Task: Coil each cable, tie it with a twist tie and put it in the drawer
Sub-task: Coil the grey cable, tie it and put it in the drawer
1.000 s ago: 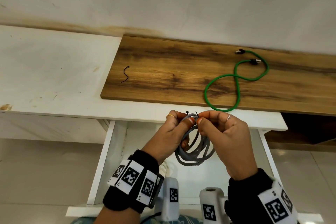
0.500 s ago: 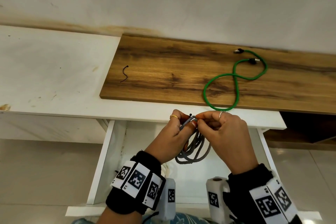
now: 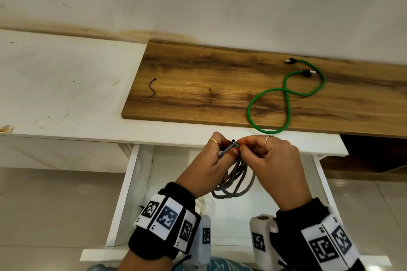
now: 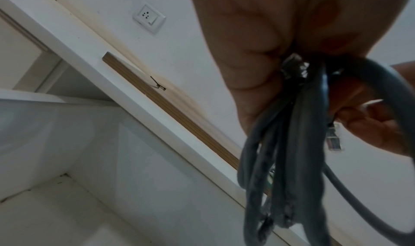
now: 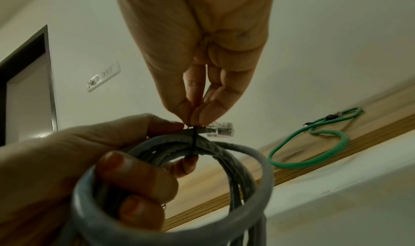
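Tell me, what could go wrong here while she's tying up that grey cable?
The black twist tie is only pinched by the right hand fingertips; if it slips, the grey cable coil in the left hand may spring loose. The clear plug juts out beside the tie and might escape the bundle.

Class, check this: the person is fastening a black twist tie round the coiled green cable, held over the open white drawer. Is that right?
Not quite. The coiled cable being tied is grey, as the right wrist view shows; the green cable lies untied on the wooden board. The rest holds.
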The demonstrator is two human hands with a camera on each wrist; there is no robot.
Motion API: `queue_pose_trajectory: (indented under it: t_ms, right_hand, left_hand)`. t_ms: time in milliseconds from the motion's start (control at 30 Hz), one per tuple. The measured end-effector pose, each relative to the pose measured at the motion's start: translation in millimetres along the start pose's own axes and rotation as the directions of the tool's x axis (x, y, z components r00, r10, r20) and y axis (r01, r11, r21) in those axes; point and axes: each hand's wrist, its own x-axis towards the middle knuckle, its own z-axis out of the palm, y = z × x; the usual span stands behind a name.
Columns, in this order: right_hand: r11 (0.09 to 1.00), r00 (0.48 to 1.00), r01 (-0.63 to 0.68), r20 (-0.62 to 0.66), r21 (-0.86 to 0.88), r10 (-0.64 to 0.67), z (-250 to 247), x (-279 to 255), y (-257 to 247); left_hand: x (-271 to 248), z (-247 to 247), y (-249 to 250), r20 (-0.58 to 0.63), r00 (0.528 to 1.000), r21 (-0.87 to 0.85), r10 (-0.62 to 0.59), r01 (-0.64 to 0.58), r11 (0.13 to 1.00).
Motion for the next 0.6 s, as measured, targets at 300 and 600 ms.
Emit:
queue_pose_trajectory:
  t_ms: [300,600]
  right_hand:
    - [0.992,0.989,-0.074,0.138,0.107,0.059,0.8,4.0,10.3]
    - [0.687,0.850,-0.474,0.489,0.551,0.194,3.7,3.4,39.1]
  left_hand:
    - [-0.1,-5.0,-1.9,0.022,0.999,0.075,0.046,-0.047,0.996]
    - [0.5,-13.4,-12.7,0.176,0.984,0.179,-0.013,-0.019,0.984]
